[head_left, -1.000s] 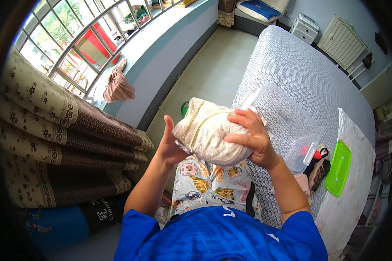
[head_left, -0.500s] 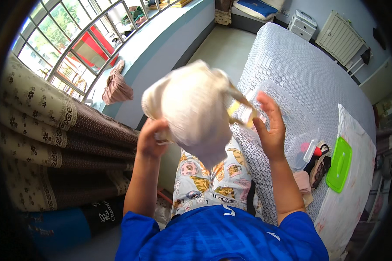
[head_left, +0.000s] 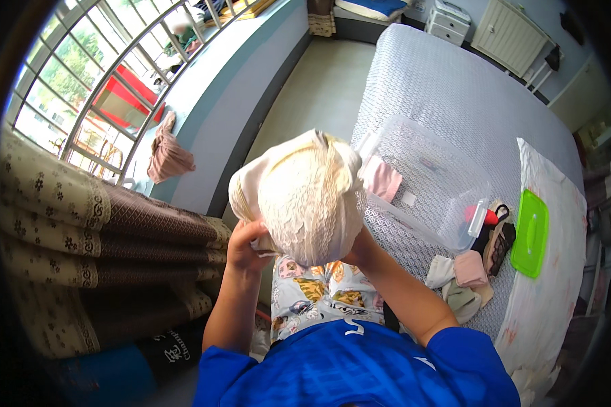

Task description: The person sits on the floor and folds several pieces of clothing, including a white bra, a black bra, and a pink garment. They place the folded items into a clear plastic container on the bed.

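Observation:
A cream bra [head_left: 312, 197] with a textured, rounded cup hangs in front of me above my lap, its cups apparently folded together. My left hand [head_left: 246, 244] grips its lower left edge, thumb pressed on the fabric. On the other side, my right hand [head_left: 362, 248] reaches behind the lower right of the cup; its fingers are mostly hidden by the bra. To the right, a clear plastic box [head_left: 448, 163] lies on the bed, with a folded pink cloth [head_left: 381, 180] at its near left end.
Folded clothes in pink [head_left: 470, 269], white [head_left: 440, 271] and grey-green [head_left: 460, 300] lie by the box, beside a black-and-beige bra [head_left: 499, 247]. Farther right is a green lid [head_left: 530, 234]. Left are a curtain [head_left: 115, 237] and a windowsill with a dusky pink cloth [head_left: 169, 156].
My right hand, open and apart before, has come in to the bra's lower right side. The bra has turned and steadied. A yellow-and-white item by the box is no longer visible.

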### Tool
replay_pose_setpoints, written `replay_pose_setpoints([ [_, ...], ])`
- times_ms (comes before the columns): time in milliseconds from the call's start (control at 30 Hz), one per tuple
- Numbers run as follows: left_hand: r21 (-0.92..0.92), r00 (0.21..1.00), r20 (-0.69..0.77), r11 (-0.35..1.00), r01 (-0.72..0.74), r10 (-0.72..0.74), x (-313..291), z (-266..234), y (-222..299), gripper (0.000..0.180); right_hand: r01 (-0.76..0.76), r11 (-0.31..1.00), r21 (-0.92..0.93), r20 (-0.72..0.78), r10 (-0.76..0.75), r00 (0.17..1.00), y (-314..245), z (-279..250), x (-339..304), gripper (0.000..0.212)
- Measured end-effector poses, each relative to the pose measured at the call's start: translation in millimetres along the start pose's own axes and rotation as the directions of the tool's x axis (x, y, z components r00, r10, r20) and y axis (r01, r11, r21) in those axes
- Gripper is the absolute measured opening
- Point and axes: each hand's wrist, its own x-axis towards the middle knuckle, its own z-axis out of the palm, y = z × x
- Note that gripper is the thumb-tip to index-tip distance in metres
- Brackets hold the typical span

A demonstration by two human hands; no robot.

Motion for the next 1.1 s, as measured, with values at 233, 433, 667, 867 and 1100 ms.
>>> replay_pose_setpoints([
  [233, 0.01, 0.999, -0.029, 1.0, -0.026, 0.026, 1, 5, 0, 0.062, -0.186, 0.974, 0.128, -0.243, 0.213, 0.946, 26, -21, -23, 0.089],
  [433, 0.17, 0.993, -0.117, 0.985, -0.006, 0.026, 2, 21, -12, 0.053, 0.082, 0.995, -0.058, -0.227, -0.093, 0.969, 19, -4, -20, 0.059],
  [667, 0.356, 0.973, -0.193, 0.933, -0.051, 0.127, 1, 9, -18, 0.037, 0.296, 0.921, 0.252, -0.134, -0.27, 0.954, -12, -3, -7, 0.087],
  [867, 0.561, 0.985, -0.121, 0.827, -0.032, 0.12, 3, 9, -21, 0.049, 0.205, 0.972, -0.113, -0.328, -0.232, 0.916, -26, -7, -12, 0.046],
  [1100, 0.834, 0.979, 0.205, 0.522, -0.179, 0.008, 14, 19, 42, 0.092, -0.029, 0.805, -0.592, -0.231, -0.134, 0.964, -60, 5, -24, 0.051],
])
